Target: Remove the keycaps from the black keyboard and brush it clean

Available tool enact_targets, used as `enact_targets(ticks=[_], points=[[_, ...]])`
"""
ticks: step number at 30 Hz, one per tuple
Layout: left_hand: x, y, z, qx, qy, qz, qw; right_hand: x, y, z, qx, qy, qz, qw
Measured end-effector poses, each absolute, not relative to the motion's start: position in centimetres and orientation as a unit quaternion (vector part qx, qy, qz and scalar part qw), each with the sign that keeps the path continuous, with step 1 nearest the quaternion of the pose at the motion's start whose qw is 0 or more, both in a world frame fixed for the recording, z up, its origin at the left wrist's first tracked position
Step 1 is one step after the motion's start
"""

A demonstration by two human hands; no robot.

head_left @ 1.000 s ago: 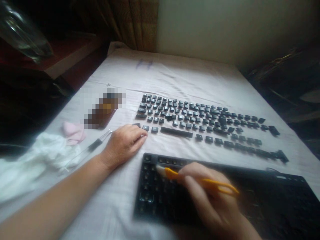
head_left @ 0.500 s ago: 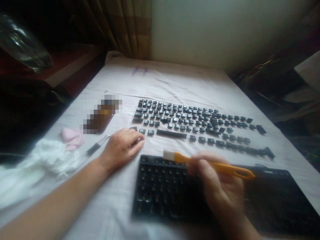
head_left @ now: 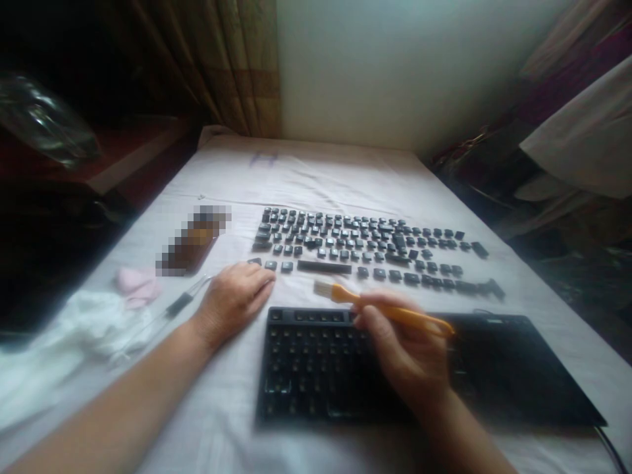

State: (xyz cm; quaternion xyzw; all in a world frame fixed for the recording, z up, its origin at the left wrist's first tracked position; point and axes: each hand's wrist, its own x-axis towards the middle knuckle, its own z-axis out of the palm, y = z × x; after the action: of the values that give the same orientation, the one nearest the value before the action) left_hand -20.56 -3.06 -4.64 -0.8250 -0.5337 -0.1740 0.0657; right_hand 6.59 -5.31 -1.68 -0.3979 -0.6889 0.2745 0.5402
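Observation:
My right hand grips a small brush with a yellow-orange handle and pale bristles. The bristles point left, over the sheet just beyond the back edge of a black keyboard. Its keycaps are off, baring the key posts; my right hand and forearm cover part of it. My left hand rests palm down on the sheet, left of the keyboard, fingers loosely bent and holding nothing visible. Right by its fingertips lie loose black keycaps, set out in rows like a keyboard layout, with the long space bar at the front.
Left of my left hand lie a thin tool with a dark handle, a pink cloth, a white cloth and a blurred-out brown item. A cable leaves the keyboard's right end. A clear bottle lies far left.
The view has shifted slightly. The brush has moved away from the keyboard's top edge toward the rows of keycaps, still in my right hand. My left hand stays resting on the sheet.

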Motion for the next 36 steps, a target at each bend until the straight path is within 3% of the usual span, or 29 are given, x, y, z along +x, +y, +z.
enact_targets(ticks=[9, 36], points=[[-20.8, -3.0, -4.6, -0.827, -0.533, -0.161, 0.076, 7.6, -5.5, -2.0, -0.363, -0.723, 0.204, 0.550], [-20.5, -4.4, -4.3, -0.819, -0.538, -0.197, 0.021, 6.2, -5.8, -0.9, -0.314, -0.833, 0.184, 0.417]])
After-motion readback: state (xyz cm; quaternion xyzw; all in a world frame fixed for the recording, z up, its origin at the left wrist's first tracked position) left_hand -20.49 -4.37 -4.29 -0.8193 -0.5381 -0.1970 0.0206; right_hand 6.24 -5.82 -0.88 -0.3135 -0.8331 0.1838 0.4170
